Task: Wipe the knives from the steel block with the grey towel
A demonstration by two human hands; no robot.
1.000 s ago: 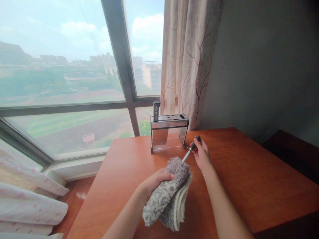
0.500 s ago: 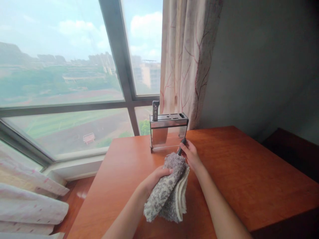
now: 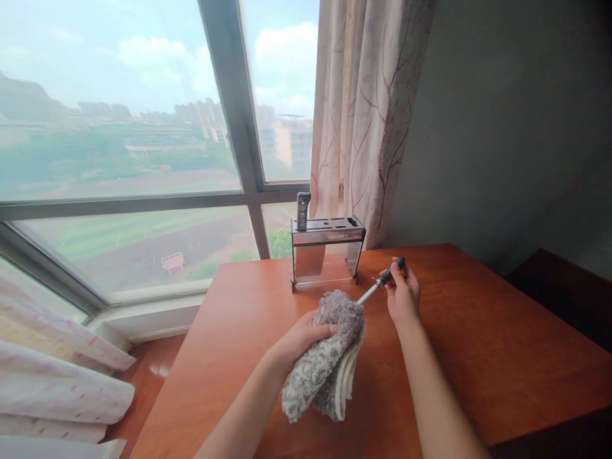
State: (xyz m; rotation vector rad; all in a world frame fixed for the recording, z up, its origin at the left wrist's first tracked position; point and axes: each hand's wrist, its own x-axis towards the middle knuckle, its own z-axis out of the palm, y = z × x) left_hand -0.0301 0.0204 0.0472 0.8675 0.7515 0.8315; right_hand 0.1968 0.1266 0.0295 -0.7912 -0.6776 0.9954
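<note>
My left hand (image 3: 310, 338) is closed around a folded, fluffy grey and white towel (image 3: 329, 363), which is held above the table. The fingers of my right hand (image 3: 402, 290) grip the black handle of a honing steel (image 3: 369, 292). Its bright metal rod shows between the handle and the towel, and the rest of the rod is hidden inside the cloth. Behind them a clear-sided knife block (image 3: 329, 241) stands on the table. A knife (image 3: 303, 212) sits upright in the left end of it, its dark handle sticking up and its broad blade visible through the side.
The reddish-brown wooden table (image 3: 239, 344) spreads beneath both hands. A window (image 3: 115, 115) is on the left and beyond the table. A patterned curtain (image 3: 363, 115) hangs behind the knife block, and another curtain (image 3: 57, 382) lies at lower left.
My right hand has moved right and slightly up with the honing steel's handle, and a length of metal rod now shows outside the towel. My left hand stays on the towel.
</note>
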